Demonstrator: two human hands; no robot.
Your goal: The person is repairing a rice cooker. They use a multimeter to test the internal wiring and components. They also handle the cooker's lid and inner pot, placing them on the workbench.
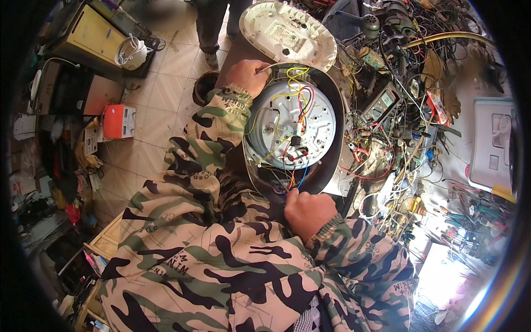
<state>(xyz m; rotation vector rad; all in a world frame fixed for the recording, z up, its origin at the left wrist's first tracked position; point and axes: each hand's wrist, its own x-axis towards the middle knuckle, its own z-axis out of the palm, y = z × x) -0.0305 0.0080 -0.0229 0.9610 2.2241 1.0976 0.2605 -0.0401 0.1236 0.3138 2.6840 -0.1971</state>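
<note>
An oval appliance housing [338,138], like an electric cooker turned bottom up, stands open before me. Inside it sits a round silver metal pan [323,124] with yellow, red, black and blue wires [304,105] across it. My left hand [249,77] is closed on the housing's rim at the far left. At the near end my right hand [310,213] is closed, its fingertips by the rim where several wires run down. Whatever those fingers pinch is hidden. Beyond the housing lies a dirty off-white plastic base cover [287,34], its inner side up.
Tangled cables and tools crowd the bench at the right, with a multimeter [381,105] and a yellow tube [448,35] among them. A grey plastic case [492,144] lies farther right. Leftward are an orange-and-white box [120,122] and a yellow cabinet [91,36]. A person's legs [213,27] show beyond.
</note>
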